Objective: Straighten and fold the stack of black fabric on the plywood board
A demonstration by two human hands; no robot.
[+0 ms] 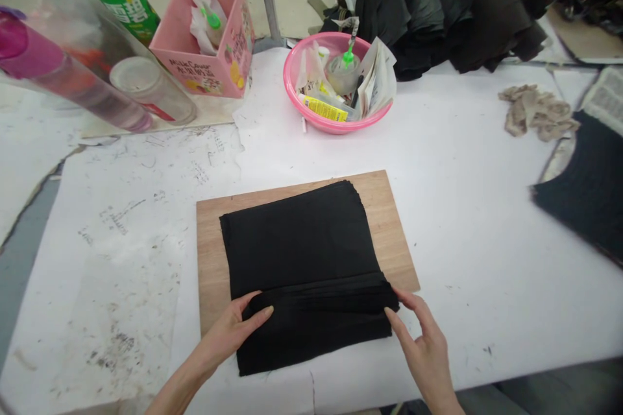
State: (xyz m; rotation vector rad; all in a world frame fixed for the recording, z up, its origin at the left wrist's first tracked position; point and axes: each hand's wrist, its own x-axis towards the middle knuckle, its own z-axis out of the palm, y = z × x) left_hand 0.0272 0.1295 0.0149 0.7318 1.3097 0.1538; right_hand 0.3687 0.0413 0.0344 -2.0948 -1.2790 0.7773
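A stack of black fabric pieces [296, 240] lies on a wooden board [399, 240], its near part hanging past the board's front edge over the white table. Several layers are folded back in a band across the stack. At the band's left end, my left hand [238, 327] pinches the fabric between thumb and fingers. On the right end, my right hand [421, 343] grips the fabric's corner between thumb and forefinger. The undersides of the layers are hidden.
Behind the board stands a pink basin [292, 87] with a glue bottle and papers. A pink box [195, 52], a clear jar [156, 94] and bottles are at the back left. Dark fabric [438, 6] is heaped at the back; a crumpled cloth [535, 113] lies right.
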